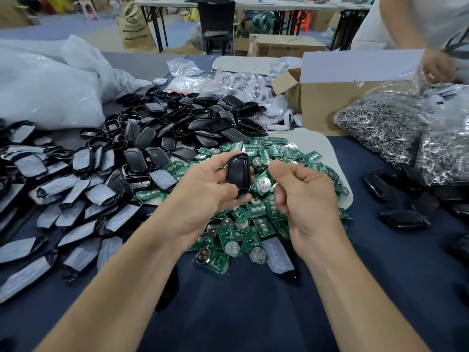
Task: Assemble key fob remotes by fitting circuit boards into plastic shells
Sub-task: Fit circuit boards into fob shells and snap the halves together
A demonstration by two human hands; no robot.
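The left hand [208, 189] grips a black shell [239, 174]. The right hand [304, 196] pinches a green circuit board [264, 185] just beside it, above the table's board pile [256, 219]. Square the board to the shell's cavity first — then press evenly.

Bare cloth [253, 313] lies near; circuit boards [253, 224] and black shells [177, 123] crowd beyond.

Reaching in from the tabletop's near edge, gripping a shell [239, 172] in the left hand [203, 191] (fingers curled), pinching a circuit board [264, 185] in the right hand [307, 199].
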